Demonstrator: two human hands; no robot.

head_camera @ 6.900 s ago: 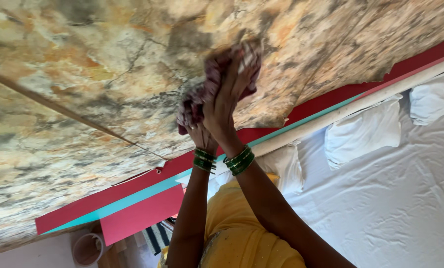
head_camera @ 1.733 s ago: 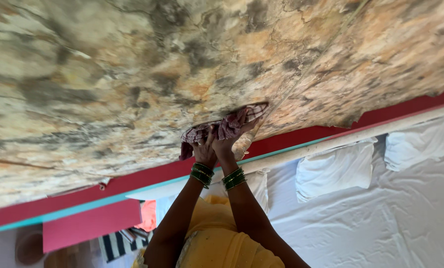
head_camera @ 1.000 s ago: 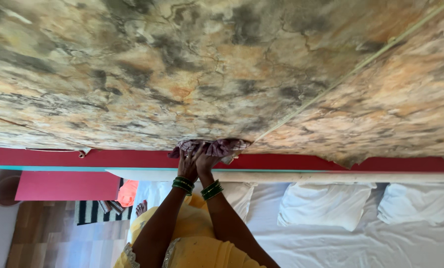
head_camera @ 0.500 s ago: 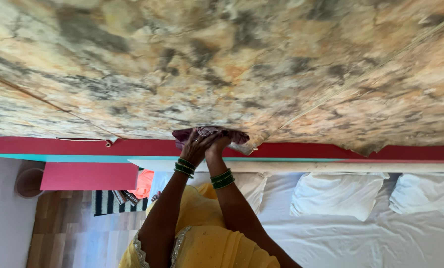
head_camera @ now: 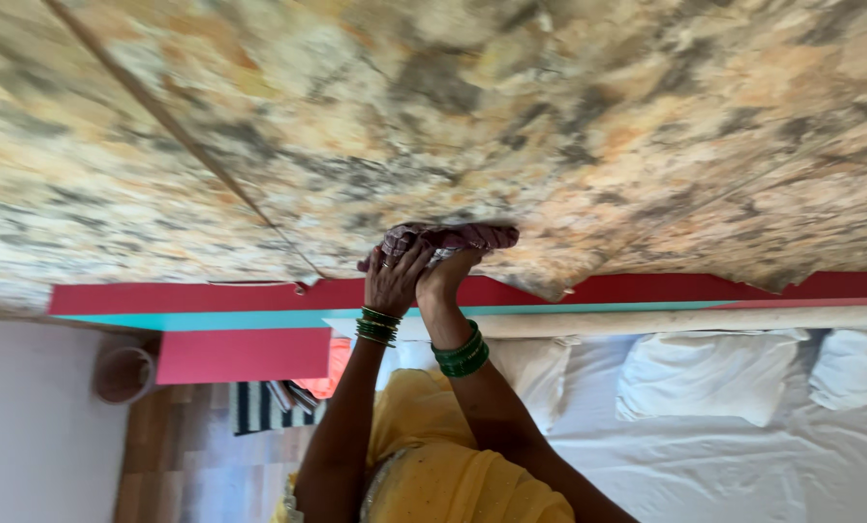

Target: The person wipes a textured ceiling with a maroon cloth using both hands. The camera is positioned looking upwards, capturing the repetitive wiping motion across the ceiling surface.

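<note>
Two hands on one cloth; marble-patterned wall panel (head_camera: 433, 107) fills most of view, red band (head_camera: 211, 295) along its lower edge, white bed (head_camera: 724, 455) with pillows (head_camera: 710, 373) below; checked maroon cloth (head_camera: 448, 238) pressed flat at panel's lower edge, just above red band; shifted slightly right versus half a second ago, so wiping continues along that edge; left hand (head_camera: 393, 276) and right hand (head_camera: 445, 279) both closed on cloth, grip firm.

left hand (head_camera: 393, 279) + right hand (head_camera: 445, 281) | pressing checked cloth (head_camera: 453, 238) | on marbled panel (head_camera: 433, 126) | above white pillows (head_camera: 710, 373)
</note>
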